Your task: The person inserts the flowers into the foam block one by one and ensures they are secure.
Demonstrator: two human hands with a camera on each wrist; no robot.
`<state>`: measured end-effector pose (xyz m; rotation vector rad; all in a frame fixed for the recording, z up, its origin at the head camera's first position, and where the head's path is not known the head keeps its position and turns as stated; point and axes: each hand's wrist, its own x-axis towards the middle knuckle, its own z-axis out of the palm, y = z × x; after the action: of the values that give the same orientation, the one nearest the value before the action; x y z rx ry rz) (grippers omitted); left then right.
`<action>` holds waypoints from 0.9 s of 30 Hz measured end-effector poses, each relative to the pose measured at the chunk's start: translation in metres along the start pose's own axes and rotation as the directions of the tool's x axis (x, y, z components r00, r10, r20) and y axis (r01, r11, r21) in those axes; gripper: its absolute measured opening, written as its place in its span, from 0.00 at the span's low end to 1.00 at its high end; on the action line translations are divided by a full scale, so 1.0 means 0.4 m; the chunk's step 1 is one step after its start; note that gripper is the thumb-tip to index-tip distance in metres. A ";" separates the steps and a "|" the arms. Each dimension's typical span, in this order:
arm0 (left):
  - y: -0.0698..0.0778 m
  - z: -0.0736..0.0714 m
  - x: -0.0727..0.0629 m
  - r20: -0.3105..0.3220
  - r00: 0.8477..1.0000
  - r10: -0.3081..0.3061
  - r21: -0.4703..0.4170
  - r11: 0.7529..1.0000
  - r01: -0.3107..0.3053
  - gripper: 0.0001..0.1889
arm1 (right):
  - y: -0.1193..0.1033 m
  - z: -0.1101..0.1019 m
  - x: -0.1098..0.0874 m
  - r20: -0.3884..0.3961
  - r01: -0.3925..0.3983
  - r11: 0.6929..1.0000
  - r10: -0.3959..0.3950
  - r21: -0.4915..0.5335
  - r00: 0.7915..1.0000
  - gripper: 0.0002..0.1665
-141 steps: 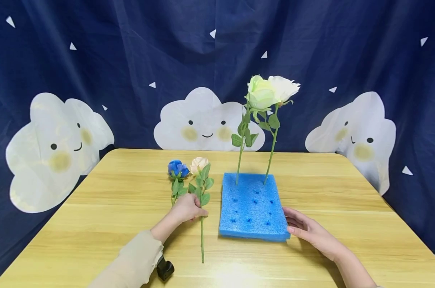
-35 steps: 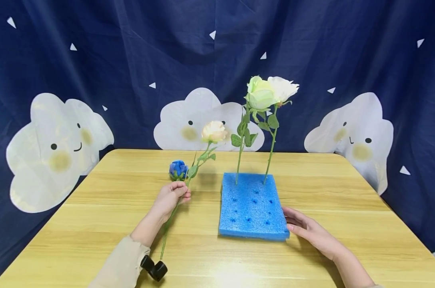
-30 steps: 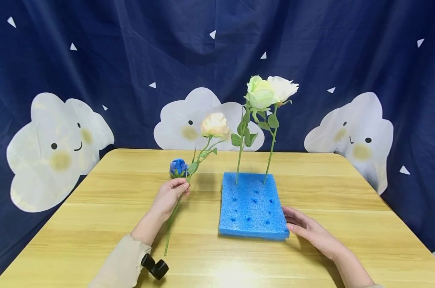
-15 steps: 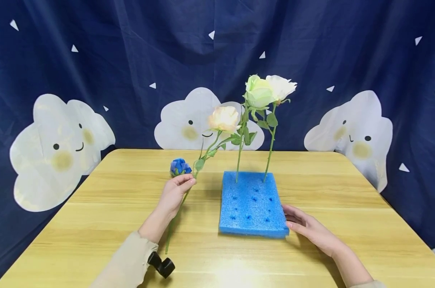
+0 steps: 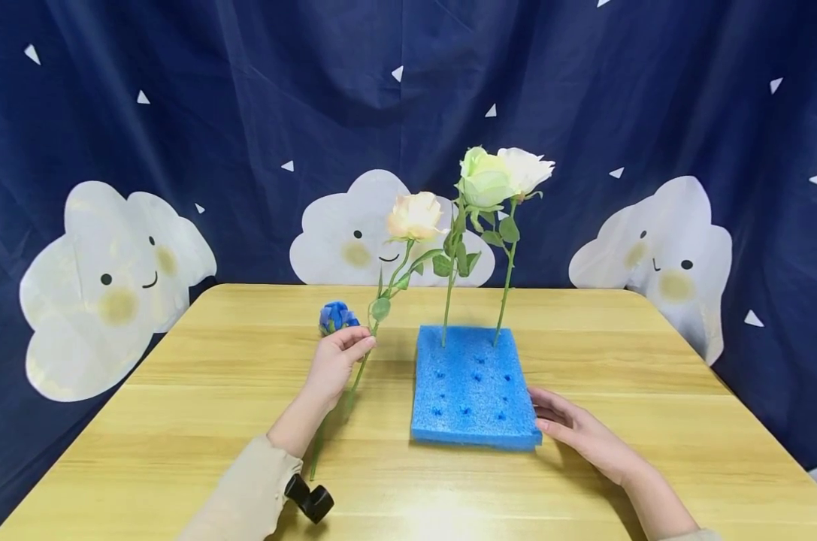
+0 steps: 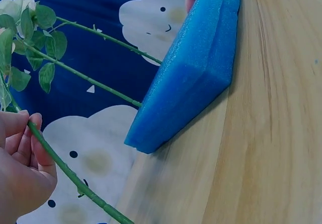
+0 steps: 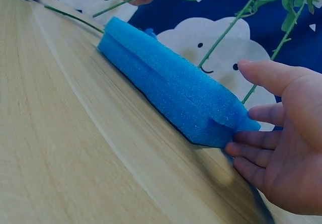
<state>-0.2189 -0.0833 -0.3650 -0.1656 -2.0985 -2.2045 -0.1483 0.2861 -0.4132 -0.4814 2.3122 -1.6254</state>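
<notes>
Between thumb and fingers, my left hand (image 5: pixel 334 364) pinches the green stem of a peach-coloured artificial rose (image 5: pixel 415 216), bloom up and tilted to the right, stem tip over the table. Behind that hand a blue rose (image 5: pixel 337 316) lies on the table, its stem partly hidden under the wrist. A blue foam block (image 5: pixel 472 391) with several holes lies to the right. Standing in its far part are a pale green rose (image 5: pixel 484 179) and a white rose (image 5: pixel 526 170). My right hand (image 7: pixel 297 133) rests its loosely extended fingers against the block's right end.
The wooden table (image 5: pixel 624 346) reaches back to a dark blue curtain (image 5: pixel 354 83) printed with white clouds. A black wrist-worn device (image 5: pixel 310 499) hangs at the left sleeve, close above the blue rose's stem end.
My left hand has picked the peach rose up from beside the blue rose, turned it upright and carried it slightly right, raising its stem tip. The right hand stays at the foam block.
</notes>
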 end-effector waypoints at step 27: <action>0.051 0.072 0.009 0.110 0.990 0.085 0.059 0.994 -0.092 0.03 | -0.002 0.004 -0.002 0.021 0.062 0.997 -0.063 0.045 0.998 0.32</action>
<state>-0.2191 -0.0555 -0.3431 -0.3734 -2.1680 -2.1196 -0.1470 0.2848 -0.4127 -0.5643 2.2614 -1.6866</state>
